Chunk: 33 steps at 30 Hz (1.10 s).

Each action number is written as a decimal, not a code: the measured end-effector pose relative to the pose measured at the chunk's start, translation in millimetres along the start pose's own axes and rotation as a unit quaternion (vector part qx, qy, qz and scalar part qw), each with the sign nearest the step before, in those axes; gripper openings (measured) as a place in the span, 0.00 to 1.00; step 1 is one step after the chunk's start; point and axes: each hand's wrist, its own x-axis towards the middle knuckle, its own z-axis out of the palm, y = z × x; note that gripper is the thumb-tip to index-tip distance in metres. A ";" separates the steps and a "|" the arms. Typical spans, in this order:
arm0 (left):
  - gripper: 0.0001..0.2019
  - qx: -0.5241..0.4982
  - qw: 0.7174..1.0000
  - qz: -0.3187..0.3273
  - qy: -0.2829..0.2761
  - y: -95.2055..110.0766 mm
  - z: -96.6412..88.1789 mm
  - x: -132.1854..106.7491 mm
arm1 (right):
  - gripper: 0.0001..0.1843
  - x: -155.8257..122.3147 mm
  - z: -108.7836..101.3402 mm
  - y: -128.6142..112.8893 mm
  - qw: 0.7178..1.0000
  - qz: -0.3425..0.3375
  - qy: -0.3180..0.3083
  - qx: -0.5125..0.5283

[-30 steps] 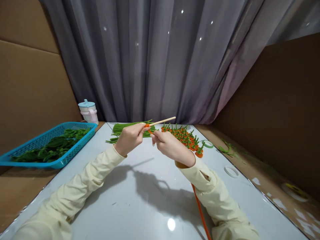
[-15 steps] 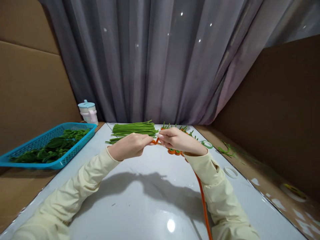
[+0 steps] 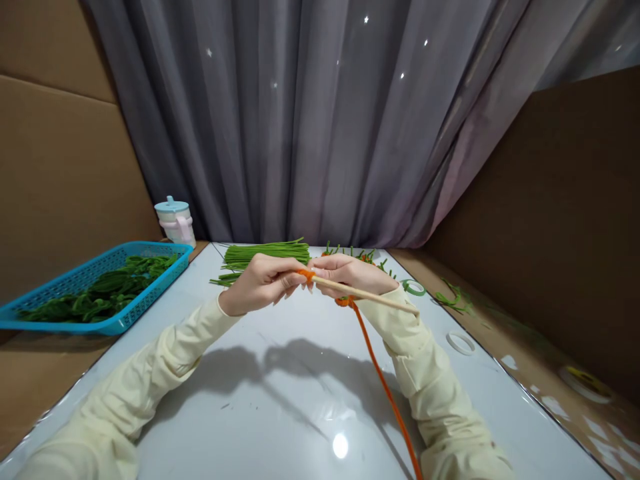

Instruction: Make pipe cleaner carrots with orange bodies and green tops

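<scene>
Above the white table point(image 3: 260, 427), my left hand point(image 3: 260, 283) pinches an orange chenille stem point(image 3: 306, 274) where it is wound at one end of a thin wooden stick point(image 3: 370, 295). The stick slants right and slightly down, crossing in front of my right wrist. Close beside the winding, my right hand point(image 3: 350, 272) is closed, its fingertips at the orange stem; the exact grip is partly hidden. A long orange length point(image 3: 383, 377) hangs from below my right hand to the bottom of the view. Behind my right hand lie small orange pieces with green stalks point(image 3: 370, 255), partly covered.
Green chenille stems point(image 3: 265, 253) lie at the back. A blue basket point(image 3: 120, 325) of green leaf shapes point(image 3: 107, 290) stands left, near a lidded cup point(image 3: 175, 220). On the right are green tape point(image 3: 414, 288), a white tape ring point(image 3: 461, 343) and scraps point(image 3: 555, 407). Cardboard walls flank the table.
The wooden stick has swung into clear view, pointing right across my right wrist. My left hand has turned and risen slightly, its fingers now more visible. The hanging orange length has shifted left.
</scene>
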 end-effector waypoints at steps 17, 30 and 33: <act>0.14 0.381 0.892 0.147 0.194 -31.4 5.4 -8.3 | 0.09 26.9 12.0 16.0 0.969 -0.081 0.232 0.033; 0.07 0.355 0.920 0.020 0.163 -34.0 -3.2 0.0 | 0.15 4.9 34.8 2.2 0.837 -0.099 0.276 -0.463; 0.04 0.312 0.944 -0.018 0.110 -28.9 -3.6 0.6 | 0.13 0.6 30.6 -0.9 0.822 -0.114 0.278 -0.484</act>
